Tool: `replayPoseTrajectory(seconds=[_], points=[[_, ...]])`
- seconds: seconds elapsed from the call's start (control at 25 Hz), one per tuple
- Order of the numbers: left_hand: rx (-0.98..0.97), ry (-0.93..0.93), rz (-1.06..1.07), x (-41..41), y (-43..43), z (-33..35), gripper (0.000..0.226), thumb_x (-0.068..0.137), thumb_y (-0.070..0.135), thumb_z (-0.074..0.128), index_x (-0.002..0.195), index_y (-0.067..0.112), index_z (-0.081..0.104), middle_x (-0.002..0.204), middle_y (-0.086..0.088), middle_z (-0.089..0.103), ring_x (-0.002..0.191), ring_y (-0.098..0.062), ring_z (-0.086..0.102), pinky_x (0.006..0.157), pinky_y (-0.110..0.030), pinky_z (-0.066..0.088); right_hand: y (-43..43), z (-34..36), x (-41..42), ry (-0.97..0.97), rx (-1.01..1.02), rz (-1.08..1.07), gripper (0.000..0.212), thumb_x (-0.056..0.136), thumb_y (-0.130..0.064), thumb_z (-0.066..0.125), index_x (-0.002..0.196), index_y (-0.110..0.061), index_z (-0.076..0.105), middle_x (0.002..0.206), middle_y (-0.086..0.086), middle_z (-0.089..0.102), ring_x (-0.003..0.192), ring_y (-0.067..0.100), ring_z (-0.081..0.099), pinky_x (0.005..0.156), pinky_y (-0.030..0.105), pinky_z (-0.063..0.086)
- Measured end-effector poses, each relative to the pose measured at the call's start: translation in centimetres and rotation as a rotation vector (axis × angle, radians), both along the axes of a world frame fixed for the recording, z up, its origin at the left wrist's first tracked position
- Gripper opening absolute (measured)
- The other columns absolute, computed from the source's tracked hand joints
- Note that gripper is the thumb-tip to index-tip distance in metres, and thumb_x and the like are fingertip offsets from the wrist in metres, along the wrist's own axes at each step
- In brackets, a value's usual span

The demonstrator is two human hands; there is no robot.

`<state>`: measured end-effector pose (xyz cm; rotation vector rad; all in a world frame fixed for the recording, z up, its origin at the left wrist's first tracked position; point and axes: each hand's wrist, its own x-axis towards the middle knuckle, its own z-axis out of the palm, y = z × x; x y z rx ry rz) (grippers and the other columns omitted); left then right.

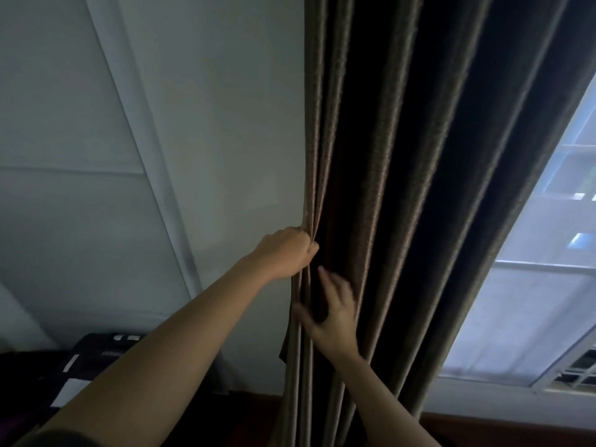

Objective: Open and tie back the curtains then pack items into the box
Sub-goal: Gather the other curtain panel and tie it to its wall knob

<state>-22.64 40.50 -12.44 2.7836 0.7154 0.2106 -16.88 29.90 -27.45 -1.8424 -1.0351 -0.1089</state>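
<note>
A dark brown pleated curtain (396, 175) hangs bunched in the middle of the view, next to a pale wall. My left hand (285, 253) is closed on the curtain's left edge folds at mid height. My right hand (332, 309) sits just below it, fingers spread and slightly blurred, touching the folds with thumb and fingertips but not clearly gripping them. No tie-back or box is visible.
A bright window (545, 285) with white frame bars shows to the right of the curtain. A pale wall with panel lines (161, 156) fills the left. A dark object with white patches (84, 369) lies at the lower left.
</note>
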Motion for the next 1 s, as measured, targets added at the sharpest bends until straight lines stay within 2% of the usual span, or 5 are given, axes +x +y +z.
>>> replayPoseTrajectory(seconds=[0.2, 0.48, 0.6, 0.8, 1.0], points=[[-0.121, -0.087, 0.042, 0.0, 1.0, -0.9, 0.036, 0.099, 0.027, 0.031, 0.118, 0.001, 0.047, 0.08, -0.016, 0.056, 0.071, -0.032, 0.057, 0.062, -0.033, 0.038, -0.2, 9.5, 4.2, -0.142, 0.437, -0.356, 0.07, 0.083, -0.018, 0.068, 0.141, -0.014, 0.028, 0.146, 0.012, 0.029, 0.136, 0.024, 0.033, 0.111, 0.04, 0.034], [-0.259, -0.115, 0.061, 1.0, 1.0, -2.8, 0.035, 0.101, 0.023, 0.03, 0.096, -0.003, 0.052, 0.074, -0.02, 0.051, 0.068, -0.032, 0.054, 0.066, -0.035, 0.042, 0.3, 4.5, 5.7, -0.012, -0.125, -0.086, 0.04, 0.092, -0.008, 0.052, 0.131, -0.014, 0.047, 0.11, 0.004, 0.067, 0.096, 0.02, 0.067, 0.086, 0.033, 0.056], [-0.386, -0.074, 0.052, 1.6, 0.7, -3.2, 0.042, 0.102, 0.019, 0.029, 0.131, -0.009, 0.037, 0.078, -0.025, 0.056, 0.069, -0.034, 0.057, 0.069, -0.038, 0.044, -0.4, 1.1, 4.1, 0.021, -0.305, -0.005, 0.047, 0.091, -0.007, 0.052, 0.136, -0.014, 0.044, 0.113, 0.005, 0.067, 0.101, 0.022, 0.066, 0.086, 0.023, 0.047], [-0.412, -0.056, -0.038, 2.2, 0.5, -2.7, 0.03, 0.102, 0.02, 0.028, 0.077, 0.008, 0.041, 0.061, -0.002, 0.04, 0.051, -0.012, 0.037, 0.051, -0.025, 0.031, 0.5, 0.8, 4.1, 0.086, -0.336, 0.114, 0.037, 0.091, -0.006, 0.051, 0.127, -0.014, 0.051, 0.106, 0.004, 0.068, 0.096, 0.018, 0.066, 0.087, 0.027, 0.052], [-0.449, -0.065, -0.026, 3.1, 0.4, -3.2, 0.038, 0.1, 0.021, 0.032, 0.065, 0.009, 0.038, 0.061, -0.005, 0.041, 0.052, -0.014, 0.039, 0.053, -0.029, 0.031, 1.3, 0.6, 3.6, 0.145, -0.321, 0.132, 0.035, 0.086, -0.003, 0.048, 0.119, -0.009, 0.054, 0.09, 0.01, 0.067, 0.084, 0.028, 0.067, 0.073, 0.031, 0.052]])
